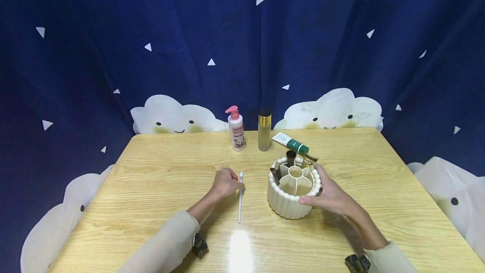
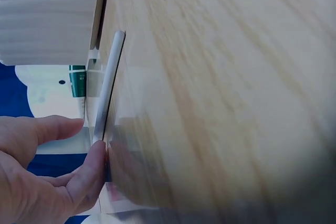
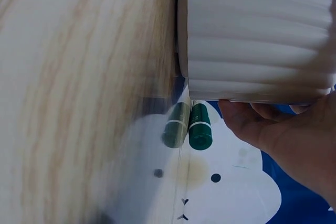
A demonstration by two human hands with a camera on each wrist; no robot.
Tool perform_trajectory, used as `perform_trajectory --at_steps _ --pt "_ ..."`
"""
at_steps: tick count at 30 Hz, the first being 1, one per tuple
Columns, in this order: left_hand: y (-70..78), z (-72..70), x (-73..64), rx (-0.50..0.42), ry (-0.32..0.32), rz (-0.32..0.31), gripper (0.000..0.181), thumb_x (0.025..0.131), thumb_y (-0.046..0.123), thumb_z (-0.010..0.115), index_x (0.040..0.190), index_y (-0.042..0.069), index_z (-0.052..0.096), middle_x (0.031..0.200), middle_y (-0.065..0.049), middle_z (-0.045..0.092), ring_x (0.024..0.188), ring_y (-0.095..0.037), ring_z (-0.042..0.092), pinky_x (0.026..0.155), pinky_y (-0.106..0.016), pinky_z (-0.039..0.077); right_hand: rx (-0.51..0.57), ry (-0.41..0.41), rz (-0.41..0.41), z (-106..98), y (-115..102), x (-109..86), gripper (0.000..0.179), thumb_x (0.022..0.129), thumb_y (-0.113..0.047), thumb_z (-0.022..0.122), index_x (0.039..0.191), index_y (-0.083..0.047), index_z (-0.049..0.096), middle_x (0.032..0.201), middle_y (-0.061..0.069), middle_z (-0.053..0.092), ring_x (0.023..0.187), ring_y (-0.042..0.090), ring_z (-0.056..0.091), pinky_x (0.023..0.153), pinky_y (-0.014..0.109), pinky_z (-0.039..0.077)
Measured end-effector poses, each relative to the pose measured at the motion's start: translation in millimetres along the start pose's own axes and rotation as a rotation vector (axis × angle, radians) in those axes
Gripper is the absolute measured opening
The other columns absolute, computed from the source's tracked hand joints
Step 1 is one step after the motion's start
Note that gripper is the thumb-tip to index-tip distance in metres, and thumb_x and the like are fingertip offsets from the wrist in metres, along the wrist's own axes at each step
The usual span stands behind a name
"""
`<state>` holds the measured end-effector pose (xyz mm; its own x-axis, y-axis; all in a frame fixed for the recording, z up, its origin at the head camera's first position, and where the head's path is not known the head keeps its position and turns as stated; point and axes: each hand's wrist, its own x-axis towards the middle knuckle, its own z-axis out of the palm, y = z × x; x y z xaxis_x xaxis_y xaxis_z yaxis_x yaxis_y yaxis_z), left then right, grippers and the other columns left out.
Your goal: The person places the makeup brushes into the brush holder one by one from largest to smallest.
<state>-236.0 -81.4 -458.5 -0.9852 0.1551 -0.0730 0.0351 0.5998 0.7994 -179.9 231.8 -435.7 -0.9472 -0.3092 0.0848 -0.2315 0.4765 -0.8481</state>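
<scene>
A slim pale stick (image 1: 240,203) with a white tip lies on the wooden table; its exact kind does not show. Beside its upper part is my left hand (image 1: 226,182). In the left wrist view the fingertips (image 2: 97,153) touch the end of the stick (image 2: 109,87), while the thumb stands apart from it. My right hand (image 1: 329,195) grips the right side of a cream ribbed round organizer (image 1: 289,205), thumb at its beaded rim. Dark makeup brushes (image 1: 291,157) stand in some of its petal-shaped compartments; front ones look bare. The right wrist view shows fingers against the organizer's wall (image 3: 257,40).
Towards the back of the table (image 1: 170,155) stand a pink-topped pump bottle (image 1: 237,132) and a gold-collared bottle (image 1: 264,132). A green and white tube (image 1: 291,143) lies behind the organizer. A dark blue curtain (image 1: 227,20) with white cloud shapes hangs behind.
</scene>
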Motion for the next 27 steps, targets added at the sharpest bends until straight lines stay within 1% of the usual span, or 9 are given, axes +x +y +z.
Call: perform_trajectory --at_steps 1,3,4,7,10,11,15,20,27 --pt "1.2 1.1 0.2 0.009 0.008 -0.006 0.022 0.069 0.003 0.076 0.082 -0.006 0.061 0.072 -0.012 0.062 0.056 -0.014 0.056 0.050 -0.019 0.047 0.004 -0.001 -0.002 0 0 0.3 0.104 0.070 -0.023 0.080 0.148 -0.007 0.013 0.135 0.024 0.048 0.118 0.037 0.053 0.098 0.057 0.042" --pt "3.5 3.2 1.2 0.024 0.014 -0.028 0.018 0.067 0.002 0.076 0.070 0.000 0.058 0.067 -0.006 0.057 0.054 -0.012 0.051 0.048 -0.018 0.044 0.010 -0.002 -0.003 0 1 0.7 0.104 0.070 -0.022 0.080 0.148 -0.007 0.013 0.135 0.024 0.047 0.118 0.038 0.053 0.098 0.057 0.042" --pt "4.4 4.3 2.0 0.035 0.014 -0.034 0.021 0.066 0.001 0.076 0.063 0.003 0.055 0.062 -0.003 0.054 0.051 -0.010 0.047 0.046 -0.017 0.041 0.014 -0.003 -0.004 1 2 0.8 0.104 0.071 -0.021 0.080 0.148 -0.007 0.013 0.135 0.024 0.046 0.118 0.038 0.052 0.098 0.057 0.042" --pt "7.5 6.7 4.2 0.082 0.009 -0.042 0.040 0.066 -0.004 0.071 0.046 0.012 0.041 0.046 0.005 0.038 0.042 -0.006 0.030 0.039 -0.015 0.027 0.022 -0.005 0.002 1 2 1.0 0.104 0.071 -0.021 0.080 0.149 -0.008 0.012 0.137 0.024 0.045 0.120 0.039 0.051 0.099 0.059 0.041" --pt "9.6 8.1 6.2 0.123 0.008 -0.039 0.050 0.067 -0.007 0.067 0.039 0.016 0.033 0.035 0.009 0.027 0.033 -0.002 0.019 0.033 -0.015 0.018 0.025 -0.008 0.008 1 3 0.7 0.105 0.071 -0.022 0.080 0.149 -0.009 0.011 0.138 0.025 0.044 0.121 0.040 0.050 0.100 0.060 0.040" --pt "10.2 8.5 6.7 0.137 0.006 -0.043 0.051 0.067 -0.008 0.066 0.038 0.017 0.032 0.034 0.009 0.025 0.032 -0.002 0.018 0.033 -0.015 0.016 0.028 -0.010 0.009 0 2 0.6 0.104 0.071 -0.021 0.080 0.149 -0.009 0.011 0.137 0.025 0.044 0.120 0.040 0.051 0.100 0.059 0.040" --pt "11.7 10.6 8.1 0.152 -0.001 -0.052 0.052 0.070 -0.006 0.069 0.040 0.016 0.033 0.034 0.009 0.027 0.032 -0.002 0.021 0.033 -0.014 0.019 0.020 -0.009 0.014 0 2 -0.2 0.104 0.071 -0.021 0.080 0.148 -0.007 0.012 0.135 0.025 0.046 0.118 0.039 0.053 0.098 0.059 0.041" --pt "15.5 12.8 6.5 0.161 -0.017 -0.060 0.049 0.072 -0.006 0.071 0.044 0.014 0.035 0.037 0.006 0.033 0.032 -0.003 0.029 0.033 -0.013 0.026 0.008 -0.006 0.028 -1 1 -0.7 0.104 0.071 -0.022 0.080 0.148 -0.007 0.012 0.135 0.025 0.047 0.118 0.039 0.052 0.099 0.060 0.041" --pt "15.0 12.3 7.9 0.160 -0.010 -0.080 0.041 0.070 -0.003 0.073 0.048 0.012 0.042 0.039 0.001 0.043 0.032 -0.006 0.035 0.034 -0.014 0.030 0.004 -0.008 0.042 0 -1 -1.4 0.104 0.071 -0.023 0.080 0.148 -0.007 0.013 0.134 0.025 0.048 0.118 0.038 0.053 0.099 0.060 0.040"
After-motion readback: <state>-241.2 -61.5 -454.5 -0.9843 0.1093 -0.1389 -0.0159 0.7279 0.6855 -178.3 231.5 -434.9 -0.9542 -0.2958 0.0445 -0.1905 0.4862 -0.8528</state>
